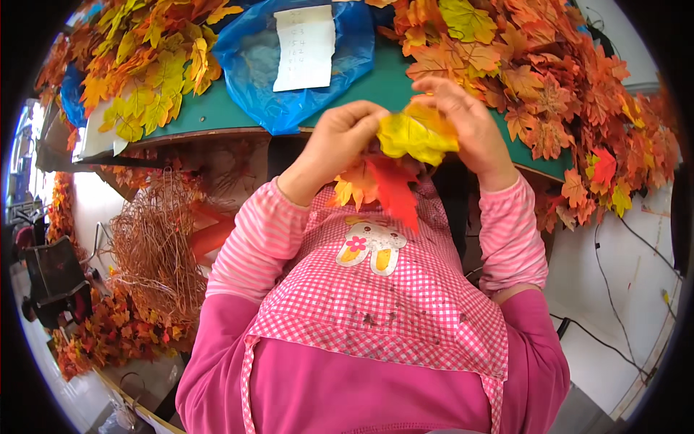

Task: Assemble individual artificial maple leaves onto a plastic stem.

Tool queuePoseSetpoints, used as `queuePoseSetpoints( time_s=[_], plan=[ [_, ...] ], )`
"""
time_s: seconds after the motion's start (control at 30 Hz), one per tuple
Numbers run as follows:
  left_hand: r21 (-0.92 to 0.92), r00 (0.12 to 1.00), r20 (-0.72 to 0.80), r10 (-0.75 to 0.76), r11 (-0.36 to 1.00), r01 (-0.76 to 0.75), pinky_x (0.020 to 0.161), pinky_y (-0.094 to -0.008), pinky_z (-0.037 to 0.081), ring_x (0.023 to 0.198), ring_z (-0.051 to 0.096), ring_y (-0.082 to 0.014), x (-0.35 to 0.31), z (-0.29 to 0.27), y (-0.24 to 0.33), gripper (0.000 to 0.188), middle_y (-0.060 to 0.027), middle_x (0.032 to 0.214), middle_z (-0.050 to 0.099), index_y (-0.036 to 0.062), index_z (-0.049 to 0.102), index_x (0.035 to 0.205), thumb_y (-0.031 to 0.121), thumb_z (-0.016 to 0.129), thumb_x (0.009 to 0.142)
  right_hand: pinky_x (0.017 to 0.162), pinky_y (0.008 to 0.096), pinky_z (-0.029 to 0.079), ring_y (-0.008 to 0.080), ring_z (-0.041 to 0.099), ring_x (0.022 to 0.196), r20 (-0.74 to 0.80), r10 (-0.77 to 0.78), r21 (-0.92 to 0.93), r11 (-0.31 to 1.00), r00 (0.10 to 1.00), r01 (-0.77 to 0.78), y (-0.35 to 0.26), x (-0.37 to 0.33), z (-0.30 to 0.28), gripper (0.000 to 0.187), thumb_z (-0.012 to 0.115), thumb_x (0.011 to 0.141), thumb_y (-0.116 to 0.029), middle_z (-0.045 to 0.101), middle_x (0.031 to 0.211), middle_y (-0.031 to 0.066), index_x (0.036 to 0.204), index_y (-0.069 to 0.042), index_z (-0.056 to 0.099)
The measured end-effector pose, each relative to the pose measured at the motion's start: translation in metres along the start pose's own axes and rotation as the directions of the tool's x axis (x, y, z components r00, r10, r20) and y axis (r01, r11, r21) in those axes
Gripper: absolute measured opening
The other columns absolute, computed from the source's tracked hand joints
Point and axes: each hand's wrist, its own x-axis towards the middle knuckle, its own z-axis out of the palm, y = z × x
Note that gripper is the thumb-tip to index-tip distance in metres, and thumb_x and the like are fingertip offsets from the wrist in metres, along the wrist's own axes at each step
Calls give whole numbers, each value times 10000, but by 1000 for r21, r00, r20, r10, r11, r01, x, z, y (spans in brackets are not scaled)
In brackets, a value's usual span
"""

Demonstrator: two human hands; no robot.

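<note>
My left hand (pixel 338 141) is closed, thumb and finger pinching the edge of a yellow artificial maple leaf (pixel 418 136). Close below that hand hang a red maple leaf (pixel 395 194) and an orange one (pixel 358 184), in front of my chest; how they join the yellow one is hidden. At the yellow leaf's other side is my right hand (pixel 471 130), its fingers spread and slightly curved, slightly blurred. The leaf covers part of its fingertips. Both hands are raised just off the near edge of the green table (pixel 361 98).
A blue plastic bag (pixel 246 72) with a white paper slip (pixel 305 50) lies on the table's middle. Piles of artificial leaves flank it, left (pixel 155 79) and right (pixel 535 87). Below left stand a bundle of thin brown stems (pixel 159 246) and more leaves (pixel 119 325). Black cables (pixel 607 289) hang at right.
</note>
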Motion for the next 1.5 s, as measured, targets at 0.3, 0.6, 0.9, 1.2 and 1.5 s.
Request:
queuePoseSetpoints(
  time_s=[0.3, 0.6, 0.9, 1.2, 1.5],
  plan=[
    [-367, 970, -244, -2, 926, -90, 502, -168, 397, 552, 483, -27, -4, 10, -13, 202, 26, 723, 587, 49, 596, 999, 235, 519, 984, 568, 217, 364, 66, 438, 605, 49, 178, 77, 980, 983, -181, 7, -21, 1, 172, 545, 965, -169, 512, 693, -11, 1027, -22, 610],
    [99, 979, -104, 173, 982, -163, 459, -213, 416, 568, 572, -76, -15, 15, -1, 243, -50, 743, 619, 21, 532, 1117, 137, 617, 921, 533, 195, 304, 37, 359, 545, 27, 143, 80, 986, 989, -145, -7, -19, -6, 146, 574, 949, -165, 448, 646, -57, 979, -29, 616],
    [842, 830, -27, 557, 460, -281, 692, -354, 489, 782, 598, -251, -35, 17, 15, 591, -117, 905, 591, 35, 541, 1203, 216, 797, 702, 534, 178, 334, 22, 421, 588, -32, 114, 83, 990, 993, -111, 2, -17, -7, 202, 616, 927, -197, 505, 685, -58, 973, -4, 655],
    [423, 775, -3, 632, 703, -572, 798, -302, 486, 903, 599, -167, -28, 37, 63, 232, -96, 977, 629, -38, 587, 1118, 96, 520, 940, 612, 190, 403, 32, 483, 683, 257, 150, -311, 948, 955, -65, -6, -27, 18, 188, 525, 955, -156, 565, 791, -35, 1041, -26, 630],
    [535, 983, 183, -6, 839, -94, 735, -265, 499, 827, 621, -143, -21, 23, 35, 379, -103, 930, 655, 6, 529, 1229, 24, 528, 850, 720, 190, 440, 44, 535, 790, 117, 55, -201, 979, 992, -31, 0, -32, 12, 357, 552, 898, 9, 589, 953, 2, 1245, -54, 498]
  ],
)
